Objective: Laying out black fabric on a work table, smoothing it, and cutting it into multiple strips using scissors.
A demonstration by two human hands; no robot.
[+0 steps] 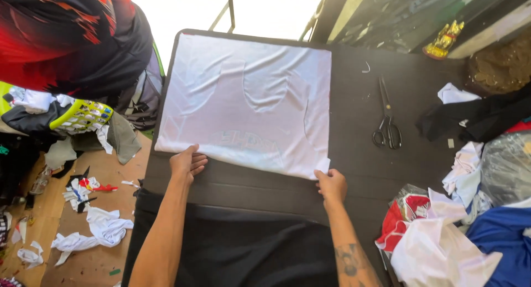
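Black scissors (pixel 387 121) right of white fabric (pixel 249 99).

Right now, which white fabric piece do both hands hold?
The large flat white sheet on the black table; the other white pieces lie crumpled, untouched.

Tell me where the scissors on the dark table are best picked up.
By the black handle loops at the near end of the scissors, coming from the person's side. They lie flat and closed, blades pointing away, with bare table around them, so the right hand looks closest.

A clear plastic bag (pixel 406 194) lies at right.
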